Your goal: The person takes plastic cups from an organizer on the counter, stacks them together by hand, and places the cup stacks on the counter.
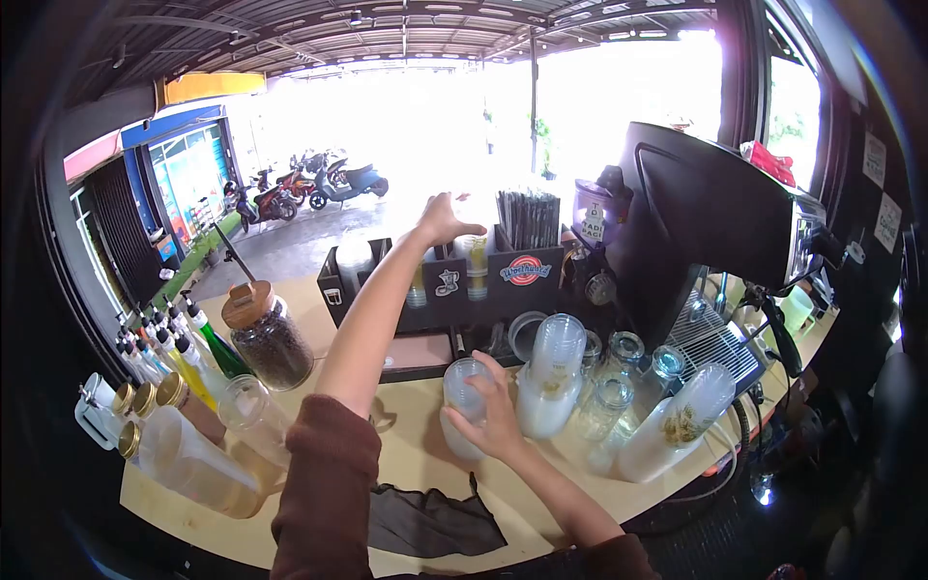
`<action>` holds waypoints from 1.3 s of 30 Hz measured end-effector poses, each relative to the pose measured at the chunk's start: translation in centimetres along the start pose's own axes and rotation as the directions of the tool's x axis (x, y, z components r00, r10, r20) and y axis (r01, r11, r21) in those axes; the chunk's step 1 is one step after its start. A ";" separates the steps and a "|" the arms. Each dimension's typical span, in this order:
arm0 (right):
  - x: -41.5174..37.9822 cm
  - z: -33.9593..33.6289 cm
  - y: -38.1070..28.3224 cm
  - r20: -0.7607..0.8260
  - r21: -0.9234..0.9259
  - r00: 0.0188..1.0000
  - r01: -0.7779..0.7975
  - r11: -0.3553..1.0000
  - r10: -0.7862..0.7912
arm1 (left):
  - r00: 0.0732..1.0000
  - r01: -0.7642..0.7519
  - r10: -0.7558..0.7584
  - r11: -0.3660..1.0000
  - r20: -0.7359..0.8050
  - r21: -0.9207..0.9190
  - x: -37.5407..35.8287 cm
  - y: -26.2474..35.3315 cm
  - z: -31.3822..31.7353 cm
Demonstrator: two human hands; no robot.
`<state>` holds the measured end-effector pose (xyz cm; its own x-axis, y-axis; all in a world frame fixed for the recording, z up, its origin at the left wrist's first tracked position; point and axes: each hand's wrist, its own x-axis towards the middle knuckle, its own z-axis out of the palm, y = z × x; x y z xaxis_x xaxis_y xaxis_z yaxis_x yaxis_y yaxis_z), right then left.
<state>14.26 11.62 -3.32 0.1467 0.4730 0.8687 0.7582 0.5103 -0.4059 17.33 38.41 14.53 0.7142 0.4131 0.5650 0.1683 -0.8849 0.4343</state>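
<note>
My left hand (450,220) reaches far forward over the black organizer (333,307), thumb and fingers apart with nothing seen between them. Just below its thumb, a stack of printed clear cups (476,266) stands in one compartment. My right hand (495,414) is wrapped round the side of a stack of clear plastic cups (462,375) on the counter. To the right of that hand is a larger stack of plastic cups (559,353), upright. A dark mesh cloth (435,522) lies in front, nearer to me.
On the left stand a jar of coffee beans (273,343), syrup bottles (215,338) and a plastic pitcher (198,464). Glasses (611,394), a tilted cup stack (691,406) and an espresso machine (710,208) occupy the right. Dark packets (529,220) fill another organizer compartment.
</note>
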 end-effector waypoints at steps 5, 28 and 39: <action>-0.2 0.3 0.3 -0.014 0.012 1.000 0.004 1.000 -0.004 | 0.997 0.055 -0.059 0.995 0.044 0.088 -1.3 1.2 0.1; -4.6 -2.7 2.1 0.246 0.014 0.932 -0.280 0.960 0.268 | 0.993 0.092 -0.113 0.906 -0.028 -0.414 -32.0 6.6 6.7; -5.7 -2.7 1.5 0.246 0.262 0.907 -0.402 0.877 0.342 | 0.915 0.283 -0.357 0.901 -0.189 -0.329 -32.8 8.5 12.1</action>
<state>16.32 7.75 -8.10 0.2359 0.7804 0.5790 0.4401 0.4455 -0.7797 3.58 14.72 -8.81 0.4653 0.7342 0.4944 0.1301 -0.6093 0.7822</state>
